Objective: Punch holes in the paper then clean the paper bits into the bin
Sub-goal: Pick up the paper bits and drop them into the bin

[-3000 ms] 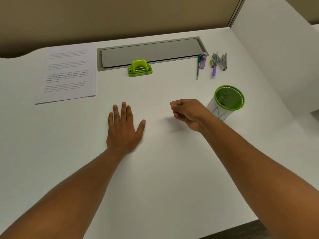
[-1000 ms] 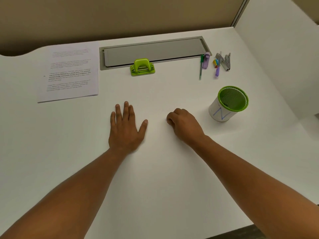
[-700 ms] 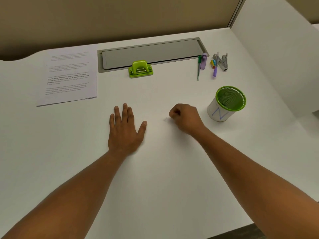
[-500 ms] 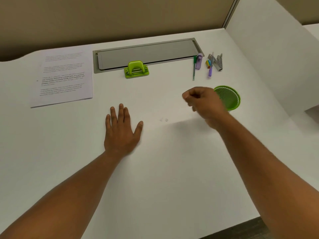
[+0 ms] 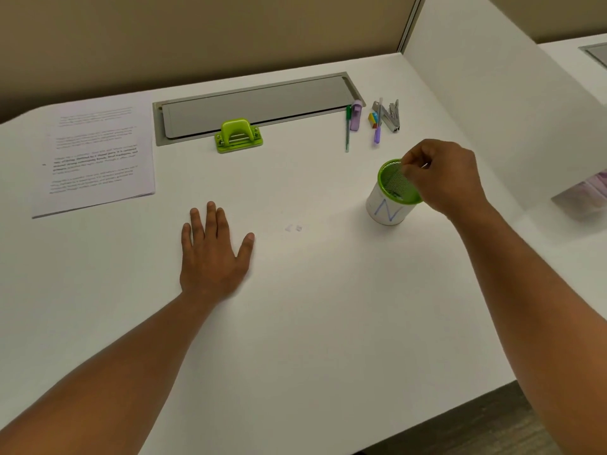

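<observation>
The bin is a small white cup with a green mesh rim, standing at the right of the white desk. My right hand hovers over its mouth, fingertips pinched together, a pale speck of paper showing between them. Two tiny paper bits lie on the desk between my hands. My left hand rests flat on the desk, fingers spread, holding nothing. The green hole punch sits at the back centre. The printed paper stack lies at the back left.
A grey cable tray lid runs along the back of the desk behind the punch. A green pen, a purple pen, small coloured items and a metal stapler lie at the back right. A white divider panel borders the right side.
My right hand pinched at the desk surface near the paper bits, lifted, and moved right to above the bin. Two bits stayed on the desk. My left hand stayed flat.
</observation>
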{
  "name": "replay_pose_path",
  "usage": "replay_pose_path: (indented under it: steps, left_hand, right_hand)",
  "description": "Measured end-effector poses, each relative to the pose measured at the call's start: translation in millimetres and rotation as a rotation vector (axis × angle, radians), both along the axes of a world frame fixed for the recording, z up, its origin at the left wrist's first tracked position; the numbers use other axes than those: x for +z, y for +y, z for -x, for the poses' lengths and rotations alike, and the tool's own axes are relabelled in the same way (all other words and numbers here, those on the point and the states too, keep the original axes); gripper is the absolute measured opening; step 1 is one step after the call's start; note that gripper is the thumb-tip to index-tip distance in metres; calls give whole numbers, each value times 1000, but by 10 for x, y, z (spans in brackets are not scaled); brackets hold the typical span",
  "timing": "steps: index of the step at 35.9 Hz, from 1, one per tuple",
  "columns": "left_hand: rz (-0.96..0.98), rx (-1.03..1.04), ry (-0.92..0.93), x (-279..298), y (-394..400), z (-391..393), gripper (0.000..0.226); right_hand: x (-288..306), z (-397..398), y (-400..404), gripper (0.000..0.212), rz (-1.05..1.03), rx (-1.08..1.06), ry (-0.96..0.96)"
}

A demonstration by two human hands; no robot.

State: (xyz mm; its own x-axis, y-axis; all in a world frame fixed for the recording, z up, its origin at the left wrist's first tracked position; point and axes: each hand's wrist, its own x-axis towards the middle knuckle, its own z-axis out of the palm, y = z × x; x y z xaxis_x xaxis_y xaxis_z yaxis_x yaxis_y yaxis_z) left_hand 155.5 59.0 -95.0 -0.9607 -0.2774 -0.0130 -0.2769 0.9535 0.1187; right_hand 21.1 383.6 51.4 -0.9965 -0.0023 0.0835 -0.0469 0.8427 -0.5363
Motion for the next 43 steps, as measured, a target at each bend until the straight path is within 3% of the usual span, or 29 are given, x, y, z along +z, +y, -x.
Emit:
replay_pose_path:
  steps: [5, 13, 21, 26, 34, 43]
  left_hand:
    - [-4, 7, -12, 8, 3, -1, 83]
    - [5, 5, -14, 20, 6, 1, 84]
    - [5, 10, -10, 21, 10, 2, 84]
    - [14, 11, -3, 33, 18, 2, 83]
    - [10, 10, 4, 29, 8, 14, 81]
    - [2, 13, -14, 25, -6, 20, 82]
  right_hand:
    - [-62, -6, 79, 20, -142, 71, 37]
    - [-29, 2, 96, 16, -98, 18, 105]
    - [4, -84, -209, 25, -95, 117, 154]
    - [-239, -162, -665, 20, -79, 355, 171]
    - [-859, -268, -1381, 37, -287, 700, 27]
    - [-1000, -353, -1365, 53, -478, 997, -3]
